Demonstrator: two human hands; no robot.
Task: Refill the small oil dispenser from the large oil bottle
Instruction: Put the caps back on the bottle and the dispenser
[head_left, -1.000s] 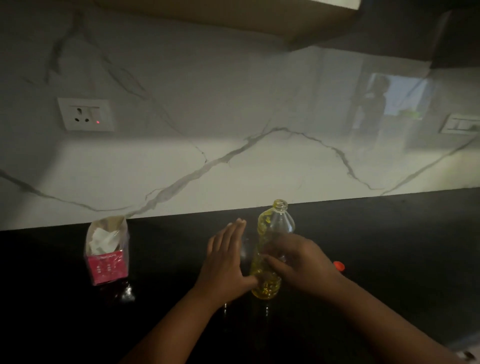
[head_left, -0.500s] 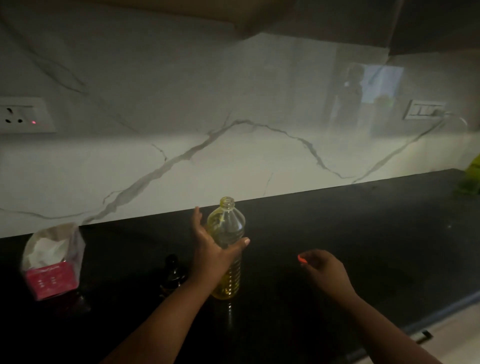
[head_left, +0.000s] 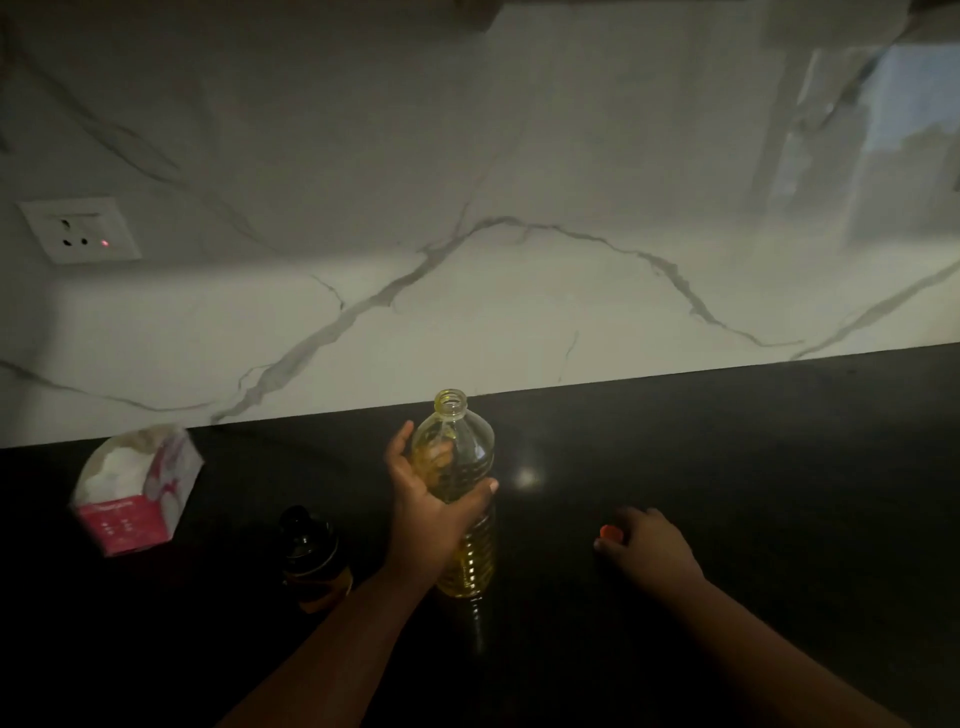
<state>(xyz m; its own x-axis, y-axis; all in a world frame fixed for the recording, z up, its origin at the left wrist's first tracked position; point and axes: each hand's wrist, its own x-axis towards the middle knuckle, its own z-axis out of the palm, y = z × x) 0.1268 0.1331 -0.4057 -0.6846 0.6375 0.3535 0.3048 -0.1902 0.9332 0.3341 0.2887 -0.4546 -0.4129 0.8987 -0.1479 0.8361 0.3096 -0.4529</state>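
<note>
The large oil bottle (head_left: 462, 467), clear plastic with yellow oil and no cap on its mouth, stands upright on the black counter (head_left: 753, 467). My left hand (head_left: 431, 509) is wrapped around its middle. To its left stands the small oil dispenser (head_left: 311, 558), dark with a black top, partly lost in shadow. My right hand (head_left: 644, 545) rests low on the counter to the right, fingers closed on the bottle's orange cap (head_left: 611, 532).
A pink and white carton (head_left: 132, 488) with a torn-open top stands at the left on the counter. A wall socket (head_left: 80, 228) with a red light sits on the marble backsplash. The scene is dim.
My right hand left the bottle and went right to the orange cap, closing on it. My left hand closed around the bottle. The dispenser came into sight beside it.
</note>
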